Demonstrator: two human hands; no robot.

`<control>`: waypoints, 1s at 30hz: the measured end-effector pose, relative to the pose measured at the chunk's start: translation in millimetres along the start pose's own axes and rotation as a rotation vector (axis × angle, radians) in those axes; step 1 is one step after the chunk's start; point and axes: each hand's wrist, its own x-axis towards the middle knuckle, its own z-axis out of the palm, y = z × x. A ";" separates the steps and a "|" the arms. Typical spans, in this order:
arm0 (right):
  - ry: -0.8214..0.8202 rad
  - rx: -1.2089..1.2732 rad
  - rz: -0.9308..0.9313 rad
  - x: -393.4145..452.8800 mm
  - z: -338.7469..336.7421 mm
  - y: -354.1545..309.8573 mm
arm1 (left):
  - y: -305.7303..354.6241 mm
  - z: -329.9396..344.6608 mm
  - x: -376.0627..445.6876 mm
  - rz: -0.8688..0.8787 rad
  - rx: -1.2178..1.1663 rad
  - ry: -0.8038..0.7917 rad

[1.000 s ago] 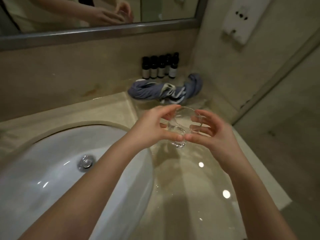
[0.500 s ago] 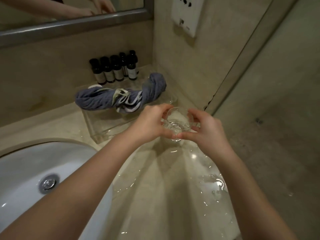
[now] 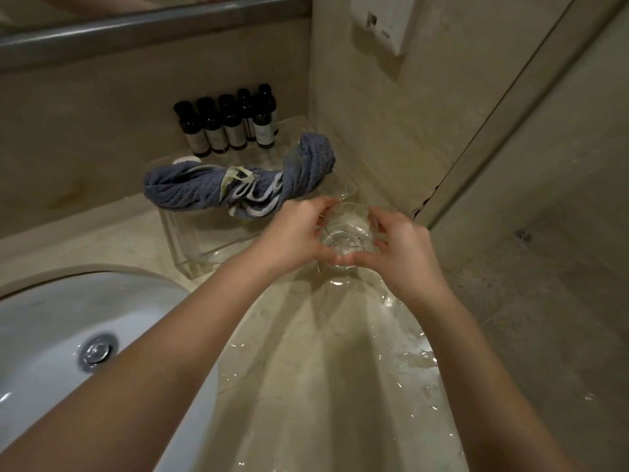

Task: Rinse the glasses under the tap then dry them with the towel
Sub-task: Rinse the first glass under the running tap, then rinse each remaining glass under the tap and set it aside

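Two bare forearms reach forward over the wet stone counter (image 3: 306,386), where puddles glint along the right side. To the left lies the white basin (image 3: 51,335) with its metal drain (image 3: 97,350). Further on, the left hand (image 3: 292,238) and the right hand (image 3: 405,250) cup a clear glass (image 3: 347,233) between them, fingers curled round its sides and thumbs meeting at its near edge; the glass stands upright, mouth up, whether touching the counter cannot be told. Just beyond the hands, a twisted blue-grey towel (image 3: 238,185) lies across a clear tray (image 3: 190,253). Behind it, dark small bottles (image 3: 228,124) stand in a row against the wall.
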 end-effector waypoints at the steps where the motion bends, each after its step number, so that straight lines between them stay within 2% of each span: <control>1: 0.000 -0.013 -0.002 0.5 -0.1 -0.9 | -0.5 0.1 0.2 -0.003 0.004 -0.001; 15: -0.075 -0.310 0.013 -4.1 -2.5 -14.5 | 1.7 2.4 -8.4 0.007 0.270 -0.084; 19: -0.051 -0.377 -0.092 -18.8 -4.4 -41.0 | -8.8 -19.5 -30.0 -0.052 0.262 -0.074; 24: -0.283 -0.445 -0.288 -26.6 28.7 -110.5 | -30.9 -85.0 -88.8 -0.132 0.286 -0.078; 30: -0.561 -0.531 -0.469 -66.9 125.5 -218.8 | -95.4 -181.9 -221.1 -0.347 0.290 0.046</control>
